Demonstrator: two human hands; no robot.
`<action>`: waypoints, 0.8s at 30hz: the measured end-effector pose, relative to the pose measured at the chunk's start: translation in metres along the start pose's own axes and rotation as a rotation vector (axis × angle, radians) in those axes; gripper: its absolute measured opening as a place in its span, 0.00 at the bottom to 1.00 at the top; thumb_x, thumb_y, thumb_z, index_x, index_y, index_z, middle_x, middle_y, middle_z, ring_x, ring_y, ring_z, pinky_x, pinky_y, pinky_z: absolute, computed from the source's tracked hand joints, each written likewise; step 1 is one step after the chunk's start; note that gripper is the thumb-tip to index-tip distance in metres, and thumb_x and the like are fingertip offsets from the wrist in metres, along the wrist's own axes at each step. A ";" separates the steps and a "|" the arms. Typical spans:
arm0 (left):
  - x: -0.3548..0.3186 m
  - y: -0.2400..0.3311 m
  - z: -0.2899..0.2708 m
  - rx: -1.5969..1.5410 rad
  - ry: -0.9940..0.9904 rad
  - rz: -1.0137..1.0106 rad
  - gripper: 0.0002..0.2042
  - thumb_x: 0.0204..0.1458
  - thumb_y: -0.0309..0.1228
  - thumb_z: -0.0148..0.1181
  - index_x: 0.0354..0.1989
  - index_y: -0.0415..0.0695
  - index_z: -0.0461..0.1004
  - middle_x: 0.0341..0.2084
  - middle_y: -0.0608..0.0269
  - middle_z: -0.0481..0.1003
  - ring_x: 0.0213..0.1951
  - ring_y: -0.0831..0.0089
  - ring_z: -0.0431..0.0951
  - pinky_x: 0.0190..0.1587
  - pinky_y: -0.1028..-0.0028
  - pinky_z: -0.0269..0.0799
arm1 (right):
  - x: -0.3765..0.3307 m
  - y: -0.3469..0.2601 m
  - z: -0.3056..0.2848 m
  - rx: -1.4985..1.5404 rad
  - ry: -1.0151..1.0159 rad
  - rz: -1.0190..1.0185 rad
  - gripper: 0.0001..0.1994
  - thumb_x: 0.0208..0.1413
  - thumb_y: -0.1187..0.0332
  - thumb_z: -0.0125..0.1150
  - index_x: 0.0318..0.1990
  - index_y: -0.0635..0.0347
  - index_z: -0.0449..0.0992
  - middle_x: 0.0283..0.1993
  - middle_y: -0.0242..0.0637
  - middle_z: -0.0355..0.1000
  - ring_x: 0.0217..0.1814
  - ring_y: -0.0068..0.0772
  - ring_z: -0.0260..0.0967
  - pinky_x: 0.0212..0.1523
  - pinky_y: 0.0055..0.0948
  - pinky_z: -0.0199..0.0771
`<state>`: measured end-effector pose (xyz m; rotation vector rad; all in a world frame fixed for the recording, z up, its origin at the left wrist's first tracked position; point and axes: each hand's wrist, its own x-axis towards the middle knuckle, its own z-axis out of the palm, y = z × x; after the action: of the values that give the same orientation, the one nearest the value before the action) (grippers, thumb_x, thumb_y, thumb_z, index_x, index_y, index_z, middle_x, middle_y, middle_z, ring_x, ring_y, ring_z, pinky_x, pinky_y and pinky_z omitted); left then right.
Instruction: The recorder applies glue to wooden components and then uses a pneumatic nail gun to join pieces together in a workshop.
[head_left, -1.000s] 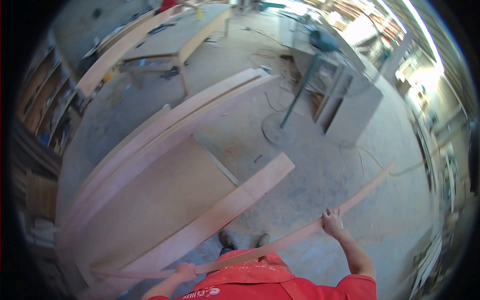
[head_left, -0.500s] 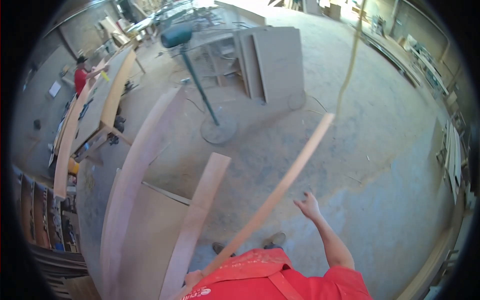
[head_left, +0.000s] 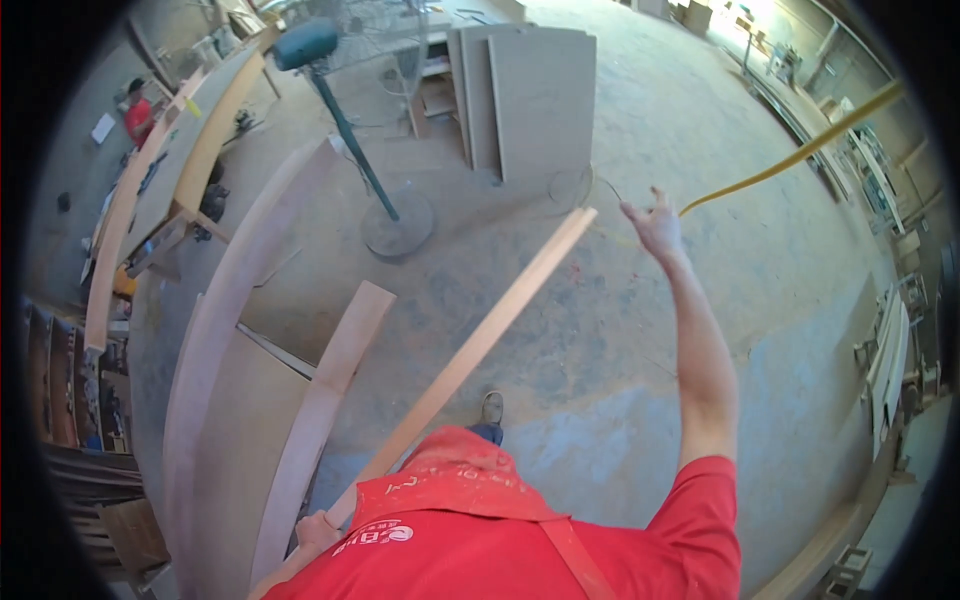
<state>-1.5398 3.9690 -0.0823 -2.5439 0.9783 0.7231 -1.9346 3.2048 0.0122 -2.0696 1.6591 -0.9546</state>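
Observation:
A long, narrow wooden strip [head_left: 480,346] slants from my left hip up toward the middle of the view, its far end raised. My left hand [head_left: 318,532] is closed around it near its lower end, beside my red apron. My right arm reaches forward, and my right hand [head_left: 655,225] is in the air with fingers apart, holding nothing. Just right of that hand a yellow hose or cord [head_left: 790,158] runs toward the upper right; whether they touch is unclear. A wider board [head_left: 325,400] lies to the left of the strip.
Left of that board is a long curved wooden panel [head_left: 215,320]. Ahead stand a green pedestal fan [head_left: 345,130] and upright grey sheets [head_left: 545,110]. At the far left, a person in red [head_left: 138,122] stands by a long workbench [head_left: 215,120]. Timber lines the right wall.
My right hand has moved up and forward, toward the yellow hose or cord, which now slants to the right. The strip in my left hand appears further left.

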 end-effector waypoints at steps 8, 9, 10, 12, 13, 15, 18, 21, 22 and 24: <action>0.065 0.122 -0.016 -0.175 -0.111 -0.025 0.19 0.44 0.47 0.65 0.33 0.41 0.79 0.33 0.40 0.81 0.40 0.41 0.81 0.43 0.48 0.78 | 0.050 0.158 -0.123 -0.628 -0.190 0.083 0.41 0.49 0.51 0.73 0.63 0.73 0.66 0.61 0.64 0.69 0.66 0.57 0.65 0.66 0.45 0.65; 0.082 0.131 0.006 -0.185 -0.075 -0.047 0.20 0.46 0.49 0.64 0.34 0.41 0.79 0.33 0.41 0.81 0.40 0.42 0.81 0.43 0.48 0.77 | 0.057 0.158 -0.133 -0.579 -0.109 0.071 0.43 0.48 0.51 0.74 0.64 0.74 0.65 0.59 0.62 0.71 0.64 0.54 0.68 0.64 0.43 0.68; 0.098 0.149 0.019 -0.199 -0.041 -0.058 0.21 0.48 0.50 0.63 0.35 0.42 0.79 0.34 0.42 0.81 0.41 0.42 0.81 0.43 0.47 0.77 | 0.065 0.155 -0.152 -0.539 -0.022 0.060 0.45 0.47 0.51 0.76 0.65 0.74 0.64 0.57 0.61 0.73 0.62 0.52 0.71 0.61 0.42 0.71; 0.109 0.174 0.026 -0.249 -0.045 -0.047 0.21 0.49 0.51 0.62 0.36 0.43 0.80 0.34 0.42 0.81 0.41 0.42 0.81 0.43 0.47 0.77 | 0.081 0.069 -0.147 -0.189 -0.255 0.210 0.47 0.44 0.51 0.79 0.66 0.73 0.63 0.52 0.57 0.76 0.56 0.45 0.76 0.54 0.38 0.77; 0.124 0.192 0.026 -0.309 -0.049 -0.029 0.22 0.50 0.52 0.61 0.37 0.44 0.80 0.34 0.42 0.80 0.42 0.42 0.81 0.43 0.47 0.77 | 0.084 0.058 -0.129 -0.096 -0.222 0.054 0.46 0.43 0.53 0.80 0.66 0.69 0.64 0.50 0.56 0.77 0.53 0.43 0.78 0.51 0.38 0.78; 0.151 0.222 0.021 -0.369 -0.026 -0.020 0.22 0.52 0.53 0.59 0.37 0.45 0.80 0.35 0.42 0.80 0.42 0.42 0.81 0.43 0.47 0.76 | 0.091 0.025 -0.091 0.119 -0.211 -0.242 0.41 0.43 0.59 0.81 0.66 0.59 0.67 0.51 0.51 0.77 0.51 0.38 0.78 0.46 0.37 0.80; 0.204 0.281 0.015 -0.323 0.017 0.025 0.22 0.54 0.54 0.57 0.38 0.45 0.80 0.35 0.43 0.80 0.42 0.42 0.81 0.44 0.48 0.76 | 0.089 -0.003 -0.045 0.309 -0.514 -0.487 0.31 0.51 0.67 0.72 0.63 0.59 0.69 0.54 0.43 0.75 0.52 0.36 0.77 0.47 0.34 0.79; 0.225 0.350 0.026 -0.329 0.051 0.010 0.23 0.56 0.55 0.54 0.39 0.46 0.80 0.36 0.43 0.80 0.42 0.42 0.81 0.45 0.49 0.76 | 0.068 0.007 -0.007 0.549 -0.815 -0.454 0.17 0.59 0.77 0.59 0.57 0.62 0.74 0.48 0.42 0.77 0.49 0.33 0.77 0.47 0.32 0.78; 0.233 0.389 0.027 -0.353 0.068 -0.008 0.23 0.56 0.55 0.54 0.39 0.46 0.80 0.36 0.43 0.80 0.42 0.42 0.81 0.45 0.49 0.76 | 0.064 0.004 -0.007 0.701 -0.865 -0.294 0.12 0.62 0.73 0.57 0.52 0.64 0.75 0.40 0.40 0.76 0.43 0.31 0.76 0.43 0.32 0.77; 0.204 0.463 -0.051 -0.397 0.054 0.004 0.24 0.56 0.56 0.52 0.39 0.47 0.81 0.37 0.44 0.81 0.42 0.43 0.81 0.45 0.50 0.76 | 0.058 0.023 -0.009 0.807 -0.984 -0.191 0.11 0.65 0.69 0.55 0.48 0.67 0.76 0.33 0.39 0.75 0.37 0.29 0.74 0.38 0.32 0.75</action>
<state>-1.7122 3.5069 -0.2072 -2.9128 0.9338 0.9337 -1.9522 3.1450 0.0215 -1.6534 0.4581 -0.3834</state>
